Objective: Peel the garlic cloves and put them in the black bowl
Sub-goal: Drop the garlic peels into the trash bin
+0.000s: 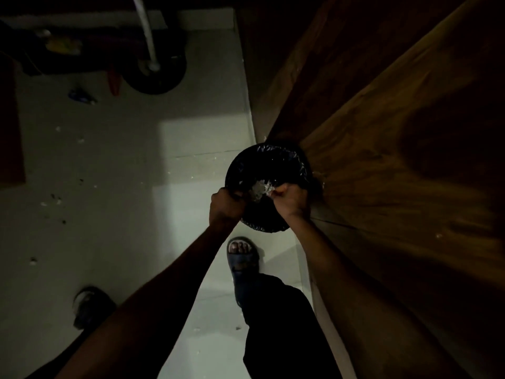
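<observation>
A person stands in a dim room over a round black container point(269, 187) lined with crinkled black plastic, set on the pale floor point(114, 165) against the corner of a wooden surface point(382, 132). The left hand point(226, 205) curls over the container's near-left rim, its grip closed on the edge of the liner. The right hand point(291, 199) is bunched at the near-right rim, fingers pinching pale papery scraps point(259, 188) that lie just inside the container; whether these are garlic skins cannot be made out in the gloom. No clove or bowl can be told apart. Below the container, one foot in a blue sandal point(241, 266) shows; a second sandal point(88, 307) sits in shadow far left. Small white flecks dot the floor.
</observation>
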